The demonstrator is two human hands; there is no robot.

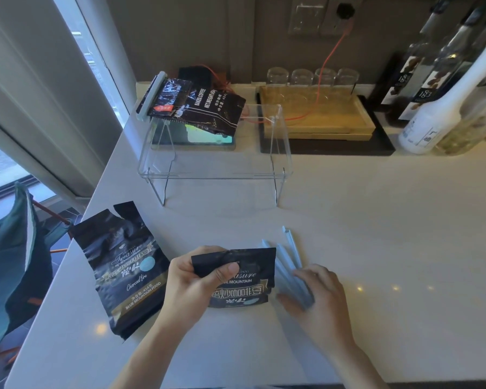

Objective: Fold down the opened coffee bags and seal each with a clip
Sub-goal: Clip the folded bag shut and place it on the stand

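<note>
Left hand pinched folded coffee bag near counter front edge; right hand spread over clips. Fold might spring open if pinch loosened.

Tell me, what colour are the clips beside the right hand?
Pale blue-grey, plain; the clips show in the head view, the only one.

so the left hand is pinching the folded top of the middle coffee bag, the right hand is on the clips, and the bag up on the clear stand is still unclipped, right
Not quite: the bag on the clear stand is already sealed, with a pale clip across its folded end, as the head view shows. The rest holds: the left hand pinches the folded top of the middle coffee bag, and the right hand rests on the loose clips.
</note>
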